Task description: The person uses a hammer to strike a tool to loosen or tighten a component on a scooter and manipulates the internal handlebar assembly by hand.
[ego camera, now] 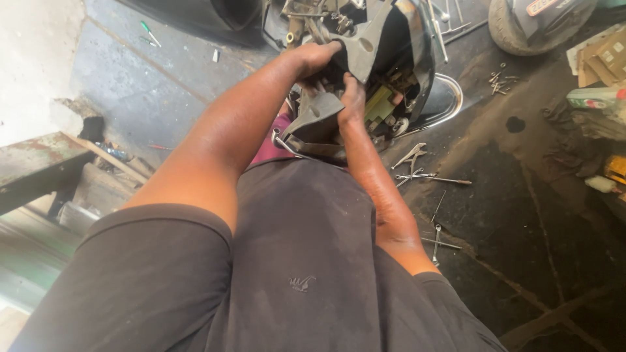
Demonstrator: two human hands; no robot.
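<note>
The dark, oil-stained concrete floor point(521, 215) fills the scene, and at twelve o'clock stands a partly stripped scooter body point(398, 58) with its wiring and metal parts exposed. A tyre point(515, 23) sits at one o'clock. The person, in a dark shirt, reaches both arms up toward the scooter. The left hand point(316, 57) grips the upper edge of a grey plastic panel point(362, 49), fingers curled tight over it. The right hand point(352, 98), just below, presses on a second grey panel piece point(317, 117), fingers closed around its edge. At three o'clock pliers point(409, 156) and spanners point(435, 242) lie scattered on the floor. A green-handled screwdriver point(149, 32) lies at eleven o'clock.
</note>
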